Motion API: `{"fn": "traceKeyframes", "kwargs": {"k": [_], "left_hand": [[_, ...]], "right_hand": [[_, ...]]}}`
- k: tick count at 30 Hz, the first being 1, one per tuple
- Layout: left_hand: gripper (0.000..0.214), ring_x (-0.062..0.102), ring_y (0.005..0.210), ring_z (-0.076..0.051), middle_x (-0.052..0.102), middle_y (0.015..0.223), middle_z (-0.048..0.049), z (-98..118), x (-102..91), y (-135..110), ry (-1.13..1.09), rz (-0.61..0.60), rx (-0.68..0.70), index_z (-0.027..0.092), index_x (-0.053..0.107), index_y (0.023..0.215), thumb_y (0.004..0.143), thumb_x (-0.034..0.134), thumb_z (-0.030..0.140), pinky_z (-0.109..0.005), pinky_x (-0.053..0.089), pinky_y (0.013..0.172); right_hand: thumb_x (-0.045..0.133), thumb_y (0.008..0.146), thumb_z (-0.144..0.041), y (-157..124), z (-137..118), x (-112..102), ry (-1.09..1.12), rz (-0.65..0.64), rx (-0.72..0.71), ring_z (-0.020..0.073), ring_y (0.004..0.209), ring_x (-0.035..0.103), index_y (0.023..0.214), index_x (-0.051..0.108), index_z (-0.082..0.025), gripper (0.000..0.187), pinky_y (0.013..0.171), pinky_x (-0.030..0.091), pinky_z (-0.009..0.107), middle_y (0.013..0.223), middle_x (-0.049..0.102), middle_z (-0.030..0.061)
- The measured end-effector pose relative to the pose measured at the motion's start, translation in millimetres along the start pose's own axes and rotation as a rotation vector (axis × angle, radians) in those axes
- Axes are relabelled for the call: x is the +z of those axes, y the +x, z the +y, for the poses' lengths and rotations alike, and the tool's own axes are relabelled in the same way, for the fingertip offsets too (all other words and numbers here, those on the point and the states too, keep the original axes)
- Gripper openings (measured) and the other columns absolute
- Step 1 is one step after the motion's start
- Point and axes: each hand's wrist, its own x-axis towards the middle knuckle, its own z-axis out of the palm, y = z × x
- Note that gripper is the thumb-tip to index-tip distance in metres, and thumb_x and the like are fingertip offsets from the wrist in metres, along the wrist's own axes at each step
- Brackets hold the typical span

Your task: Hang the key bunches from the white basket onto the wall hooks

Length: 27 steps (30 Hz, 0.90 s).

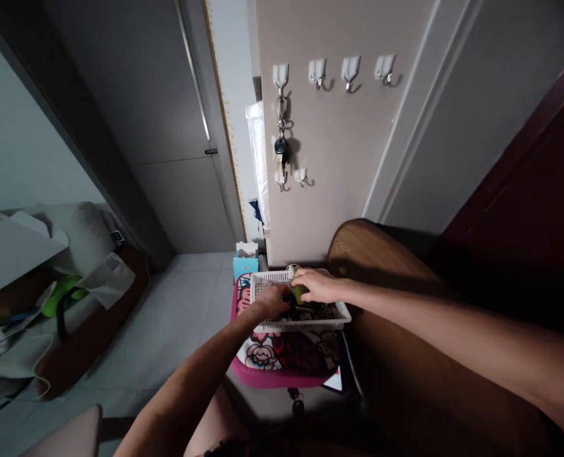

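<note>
A white plastic basket [301,327] with slotted walls holds a jumble of small items, most too dim to make out. My left hand [273,300] reaches into its left half, fingers curled down by a small dark object [289,299]; what they grip is partly hidden. From the right comes my right hand [319,285], over the basket's far side, with fingers and thumb apart around a yellow-green item [298,294]. Whether it touches that item I cannot tell. Under the basket is a pink-edged, flower-patterned padded case or seat [261,355].
A wooden curved panel [372,254] stands close on the right. Ahead, a wall panel carries several white hooks [317,71], one with hanging keys [281,149]. A blue box [246,264] sits behind the basket. At left, a cluttered sofa [84,235] borders the tiled floor [181,311].
</note>
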Motion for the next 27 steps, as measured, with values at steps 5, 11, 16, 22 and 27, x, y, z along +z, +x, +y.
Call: {"fn": "traceKeyframes", "kwargs": {"k": [5, 11, 16, 22, 27], "left_hand": [[0.037, 0.047, 0.080, -0.016, 0.053, 0.086, -0.0041, 1.3, 8.5, -4.8, 0.064, 0.066, 0.004, 0.018, 0.050, 0.089, 0.053, 0.049, 0.015, -0.024, 0.036, 0.070], [0.026, 0.048, 0.073, -0.016, 0.055, 0.080, -0.0038, 3.0, 5.9, -1.3, 0.070, 0.040, -0.117, 0.017, 0.054, 0.079, 0.055, 0.045, 0.016, -0.024, 0.037, 0.065], [0.030, 0.049, 0.066, -0.012, 0.057, 0.075, -0.0033, -0.9, -4.6, 1.8, -0.154, 0.110, -0.204, 0.013, 0.055, 0.080, 0.054, 0.041, 0.008, -0.021, 0.037, 0.061], [0.027, 0.042, 0.045, -0.004, 0.052, 0.054, 0.0014, 0.7, -13.8, 2.4, -0.579, 0.191, -0.303, 0.011, 0.055, 0.076, 0.057, 0.036, 0.007, -0.017, 0.035, 0.047], [0.020, 0.036, 0.039, -0.002, 0.044, 0.044, 0.0055, 8.1, -11.0, 5.0, -0.796, 0.213, -0.299, 0.011, 0.054, 0.068, 0.056, 0.039, 0.006, -0.015, 0.031, 0.043]], "right_hand": [[0.054, 0.051, -0.017, -0.6, -8.3, 5.6, -0.071, -0.107, 0.110, 0.0163, 0.064, 0.048, 0.072, 0.057, -0.019, 0.022, 0.055, 0.033, 0.024, 0.068, 0.053, 0.0042], [0.052, 0.049, -0.014, -3.5, -11.0, 4.4, -0.089, -0.145, 0.169, 0.0150, 0.057, 0.047, 0.069, 0.058, -0.021, 0.021, 0.048, 0.029, 0.024, 0.060, 0.053, 0.0021], [0.051, 0.050, -0.017, -0.8, -6.2, 1.0, -0.099, -0.176, 0.163, 0.0160, 0.057, 0.048, 0.068, 0.059, -0.022, 0.021, 0.044, 0.027, 0.023, 0.062, 0.055, 0.0027], [0.051, 0.052, -0.022, 5.5, -3.9, -4.8, -0.049, -0.147, 0.151, 0.0130, 0.055, 0.047, 0.064, 0.060, -0.022, 0.015, 0.042, 0.025, 0.020, 0.058, 0.055, 0.0003], [0.055, 0.049, -0.026, 11.0, 0.5, -7.1, 0.089, -0.014, 0.152, 0.0088, 0.048, 0.041, 0.059, 0.056, -0.018, 0.012, 0.041, 0.023, 0.019, 0.052, 0.049, -0.0016]]}}
